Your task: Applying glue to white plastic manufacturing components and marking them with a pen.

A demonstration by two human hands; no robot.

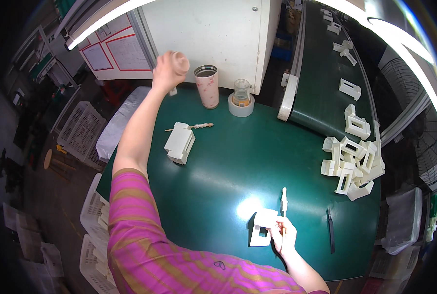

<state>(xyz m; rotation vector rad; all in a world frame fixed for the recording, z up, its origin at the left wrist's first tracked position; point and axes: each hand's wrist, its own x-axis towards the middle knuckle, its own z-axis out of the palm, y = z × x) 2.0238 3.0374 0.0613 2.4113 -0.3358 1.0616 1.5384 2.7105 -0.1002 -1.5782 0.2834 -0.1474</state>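
My left hand (167, 73) reaches far out over the back left of the table, its fingers wrapped round a pinkish cup lid (180, 63); it is a little blurred. Just right of it stands a pink patterned tumbler (207, 89), its top uncovered. Near the front edge, my right hand (286, 234) pinches a white plastic part (261, 230) with a rectangular opening. A thin stick with a white wrapped tip (284, 200) points up from those same fingers; how it is gripped is partly hidden.
White parts (181, 142) and another wrapped stick (203, 125) lie at left. A glass jar (242, 89) sits in a tape roll (241, 109). At right, a conveyor (321, 73) carries parts toward a pile (353, 164). A slim black tool (331, 231) lies nearby. White crates (93, 201) stand left.
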